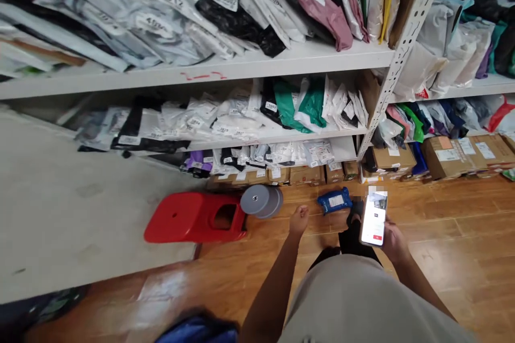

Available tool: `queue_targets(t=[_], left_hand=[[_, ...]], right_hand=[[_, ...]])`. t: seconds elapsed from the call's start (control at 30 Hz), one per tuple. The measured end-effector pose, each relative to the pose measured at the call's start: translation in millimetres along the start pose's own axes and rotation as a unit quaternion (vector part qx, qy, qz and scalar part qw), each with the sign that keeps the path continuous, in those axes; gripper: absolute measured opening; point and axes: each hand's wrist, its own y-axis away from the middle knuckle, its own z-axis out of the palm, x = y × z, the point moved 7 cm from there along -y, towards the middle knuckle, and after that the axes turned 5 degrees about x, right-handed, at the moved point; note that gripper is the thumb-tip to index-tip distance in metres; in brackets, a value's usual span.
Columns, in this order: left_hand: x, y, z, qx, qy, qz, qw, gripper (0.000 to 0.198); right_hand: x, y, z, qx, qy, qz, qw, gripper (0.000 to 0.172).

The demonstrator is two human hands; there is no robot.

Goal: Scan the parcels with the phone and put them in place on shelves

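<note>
A smartphone (374,217) with a lit screen rests in my right hand (395,241), whose fingers wrap around its right side. Out in front of my body, above the floor, is my left hand (299,219). Its fingers are curled in, and I cannot make out anything in them. On the floor between the hands, a little farther off, lies a blue package (335,200) with a white label. The grey round lids or discs of a stool-like object (256,200) stand to the left of my left hand.
A red plastic stool (175,217) lies on its side at the left. Shelves (281,67) full of labelled parcels run across the front, with a white perforated post (402,59). Cardboard boxes (466,155) line the floor at right. Something blue (197,329) is at the bottom edge.
</note>
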Motion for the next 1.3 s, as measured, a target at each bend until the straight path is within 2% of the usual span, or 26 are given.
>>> queue_targets(t=[0.03, 0.13, 0.23, 0.33, 0.47, 0.57, 0.7, 0.97, 1.2, 1.3], left_hand=[[-10.7, 16.2, -4.2, -0.007, 0.014, -0.011, 1.0, 0.002], [-38.0, 68.3, -12.3, -0.053, 0.053, -0.05, 0.996, 0.006], [-39.7, 114.5, -7.7, -0.127, 0.1, -0.069, 0.984, 0.022], [-9.8, 155.0, 7.1, -0.232, 0.191, -0.064, 0.951, 0.053], [53.7, 209.5, 17.7, -0.392, 0.338, -0.03, 0.855, 0.085], [80.7, 241.9, 15.7, -0.446, 0.356, -0.029, 0.821, 0.095], [89.3, 264.5, 17.5, -0.425, 0.366, -0.038, 0.827, 0.098], [85.5, 291.7, 43.3, -0.38, 0.4, -0.06, 0.832, 0.085], [84.2, 303.6, 48.8, -0.373, 0.406, -0.053, 0.833, 0.103], [86.2, 307.5, 51.5, -0.387, 0.423, -0.041, 0.818, 0.1]], right_hand=[[9.6, 15.2, -2.7, -0.006, 0.007, 0.001, 1.0, 0.054], [27.8, 53.8, -5.8, -0.026, 0.019, 0.004, 0.999, 0.056], [31.7, 77.3, 2.3, -0.04, 0.025, 0.013, 0.999, 0.056], [26.8, 88.3, 24.6, -0.075, 0.036, 0.024, 0.996, 0.052], [13.5, 94.2, 57.4, -0.127, 0.06, -0.013, 0.99, 0.046], [10.0, 96.9, 68.4, -0.141, 0.078, -0.037, 0.986, 0.046], [9.7, 100.2, 63.1, -0.134, 0.106, -0.056, 0.984, 0.052], [-6.5, 108.3, 28.9, -0.072, 0.178, -0.099, 0.976, 0.034], [-18.6, 121.8, 25.1, -0.072, 0.199, -0.143, 0.967, 0.03], [-20.7, 123.0, 22.1, -0.069, 0.194, -0.149, 0.967, 0.035]])
